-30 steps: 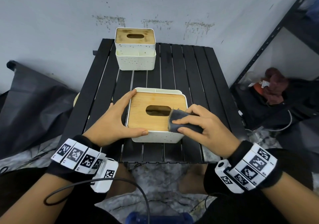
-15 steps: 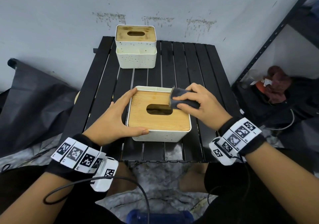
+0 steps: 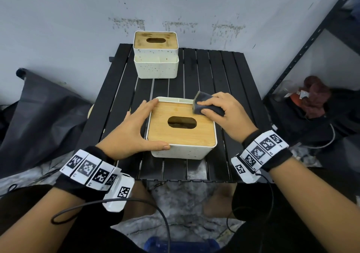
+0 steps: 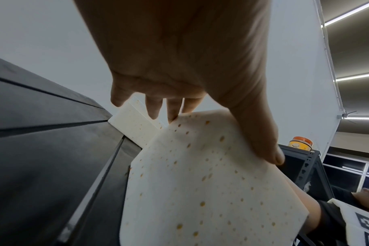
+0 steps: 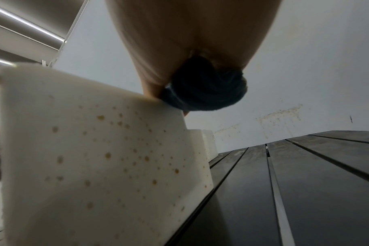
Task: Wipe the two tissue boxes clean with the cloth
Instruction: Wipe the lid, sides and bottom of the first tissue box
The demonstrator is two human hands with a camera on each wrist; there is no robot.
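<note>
Both hands work the near tissue box [image 3: 182,130]: from the head view, left hand [image 3: 134,130] braces its side, fingers straight, steadying it.

Right wrist view: right hand [image 5: 179,50] grips the cloth [image 5: 204,88] at the box's far right corner.

The second box [image 3: 155,54] stands beyond, unwiped.

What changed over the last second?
The right hand, gripping the dark grey folded cloth, slid it from the near right edge of the bamboo lid to the far right corner of the near white speckled tissue box. The left hand still braces that box; the far tissue box is unmoved.
</note>
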